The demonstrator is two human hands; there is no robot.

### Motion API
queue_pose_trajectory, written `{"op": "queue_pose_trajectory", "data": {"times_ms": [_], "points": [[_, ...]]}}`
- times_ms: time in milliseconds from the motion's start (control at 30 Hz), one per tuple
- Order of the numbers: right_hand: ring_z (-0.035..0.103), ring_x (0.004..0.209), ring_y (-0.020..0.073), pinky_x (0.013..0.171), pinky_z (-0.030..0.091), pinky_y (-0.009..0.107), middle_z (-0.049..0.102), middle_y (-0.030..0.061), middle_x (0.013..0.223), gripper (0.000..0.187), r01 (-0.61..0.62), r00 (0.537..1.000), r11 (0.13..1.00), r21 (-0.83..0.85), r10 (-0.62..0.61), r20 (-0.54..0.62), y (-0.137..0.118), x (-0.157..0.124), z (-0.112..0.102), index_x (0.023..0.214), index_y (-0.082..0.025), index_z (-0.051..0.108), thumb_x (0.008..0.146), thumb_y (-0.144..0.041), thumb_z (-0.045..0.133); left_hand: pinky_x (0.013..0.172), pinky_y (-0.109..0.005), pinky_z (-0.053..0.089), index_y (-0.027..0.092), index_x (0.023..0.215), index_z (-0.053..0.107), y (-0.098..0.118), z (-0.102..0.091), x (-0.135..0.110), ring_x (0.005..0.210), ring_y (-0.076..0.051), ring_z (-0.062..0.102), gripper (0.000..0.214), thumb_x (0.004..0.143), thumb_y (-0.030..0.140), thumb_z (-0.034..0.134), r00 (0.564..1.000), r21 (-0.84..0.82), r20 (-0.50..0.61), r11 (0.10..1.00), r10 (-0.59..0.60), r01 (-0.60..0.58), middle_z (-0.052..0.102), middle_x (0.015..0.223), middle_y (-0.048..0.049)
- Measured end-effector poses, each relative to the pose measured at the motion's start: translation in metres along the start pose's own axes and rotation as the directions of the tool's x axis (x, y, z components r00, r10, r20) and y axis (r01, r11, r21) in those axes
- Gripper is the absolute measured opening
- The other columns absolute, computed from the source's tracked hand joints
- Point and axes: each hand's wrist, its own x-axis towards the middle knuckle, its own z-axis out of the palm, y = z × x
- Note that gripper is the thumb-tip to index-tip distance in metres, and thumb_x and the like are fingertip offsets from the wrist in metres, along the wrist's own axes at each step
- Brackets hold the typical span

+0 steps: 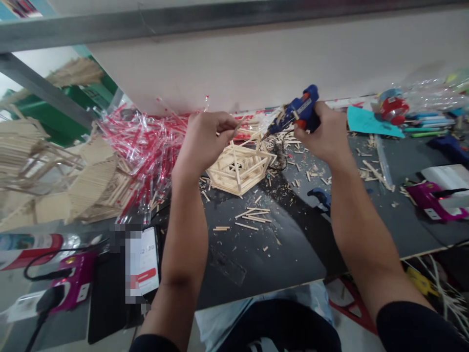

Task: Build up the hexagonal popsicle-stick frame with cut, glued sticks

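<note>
A blue hot glue gun (299, 110) is gripped in my right hand (330, 132), its nozzle pointing down and left at the far right rim of a small lattice frame of wooden sticks (240, 171). Pinched between the thumb and fingers of my left hand (208, 139) is a short thin wooden stick (240, 122), held above the frame's far left side. The frame rests on the dark tabletop. Several loose wooden sticks (254, 215) lie just in front of it. Whether the nozzle touches the wood, I cannot tell.
Red and clear plastic wrappers (142, 151) pile up at the left, beside stacked wooden stick pieces (84, 186). A lit phone (148, 264) and a purple power strip (75, 278) lie front left. Another purple power strip (436, 200) sits right. Clippings and a blue clamp-like tool (320, 198) dot the table.
</note>
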Motion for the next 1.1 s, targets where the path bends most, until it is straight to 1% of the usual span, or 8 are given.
{"op": "queue_pose_trajectory", "data": {"times_ms": [133,267,400,500,633,800,933,1100], "points": [[0.064,0.08,0.0253,0.076,0.051,0.039,0.07,0.0067,0.087,0.021,0.064,0.995,0.998,-0.01,-0.063,0.073,0.0,-0.002,0.005,0.104,-0.025,0.065,0.084,-0.031,0.065,0.094,-0.033,0.063,0.019,0.093,0.084,0.002,0.004,0.0,0.093,-0.021,0.078,0.016,0.085,0.017,0.069,0.998,0.036,0.058,0.999,0.008,-0.01,0.085,0.094,-0.0036],[0.064,0.077,0.025,0.074,0.051,0.038,0.071,0.0069,0.086,0.016,0.085,0.991,0.996,-0.003,-0.084,0.1,0.002,-0.002,0.004,0.099,-0.025,0.065,0.083,-0.03,0.065,0.097,-0.036,0.062,0.019,0.097,0.085,0.007,0.008,0.001,0.094,-0.023,0.078,0.018,0.086,0.02,0.07,0.995,0.056,0.092,0.998,-0.024,0.019,0.085,0.096,-0.0053],[0.066,0.08,0.0285,0.074,0.051,0.04,0.072,0.009,0.087,0.018,0.093,0.99,0.995,0.018,-0.095,0.108,0.001,0.0,0.003,0.101,-0.026,0.068,0.086,-0.034,0.069,0.097,-0.036,0.062,0.021,0.095,0.084,0.011,0.011,0.002,0.098,-0.025,0.077,0.017,0.087,0.021,0.069,0.99,0.082,0.133,0.996,-0.054,0.043,0.085,0.099,-0.005],[0.068,0.084,0.0314,0.077,0.052,0.042,0.073,0.011,0.09,0.022,0.092,0.988,0.996,0.021,-0.094,0.121,-0.001,0.0,0.003,0.105,-0.026,0.07,0.088,-0.039,0.07,0.098,-0.036,0.062,0.021,0.095,0.083,0.011,0.012,0.003,0.099,-0.025,0.077,0.017,0.088,0.021,0.068,0.988,0.104,0.135,0.993,-0.068,0.054,0.085,0.099,-0.0048],[0.07,0.09,0.0347,0.083,0.052,0.046,0.075,0.0131,0.096,0.024,0.053,0.983,0.999,-0.007,-0.051,0.174,-0.006,0.0,-0.001,0.109,-0.026,0.07,0.091,-0.041,0.067,0.102,-0.039,0.06,0.02,0.097,0.083,0.008,0.012,0.004,0.101,-0.026,0.077,0.017,0.088,0.02,0.069,0.986,0.137,0.141,0.989,-0.083,0.064,0.085,0.101,-0.0055],[0.07,0.094,0.0342,0.084,0.05,0.045,0.077,0.015,0.101,0.025,0.008,0.975,1.0,-0.027,-0.002,0.222,-0.012,-0.001,-0.007,0.112,-0.025,0.07,0.095,-0.043,0.064,0.1,-0.041,0.06,0.021,0.097,0.083,0.005,0.013,0.005,0.1,-0.027,0.077,0.017,0.088,0.02,0.069,0.984,0.135,0.153,0.989,-0.086,0.066,0.085,0.102,-0.0069],[0.07,0.099,0.0354,0.083,0.051,0.044,0.077,0.0141,0.099,0.029,0.028,0.975,1.0,-0.009,-0.025,0.22,-0.012,-0.002,-0.008,0.115,-0.026,0.07,0.096,-0.047,0.062,0.096,-0.039,0.061,0.023,0.096,0.083,0.003,0.013,0.004,0.097,-0.026,0.078,0.018,0.087,0.02,0.068,0.984,0.124,0.159,0.991,-0.077,0.057,0.085,0.101,-0.0064],[0.071,0.1,0.0362,0.083,0.052,0.045,0.077,0.0141,0.099,0.034,0.024,0.973,1.0,-0.008,-0.021,0.231,-0.011,-0.001,-0.008,0.118,-0.027,0.071,0.096,-0.051,0.062,0.097,-0.039,0.061,0.023,0.095,0.083,0.003,0.013,0.004,0.095,-0.025,0.076,0.017,0.087,0.021,0.068,0.985,0.118,0.156,0.992,-0.073,0.055,0.085,0.099,-0.0058]]}}
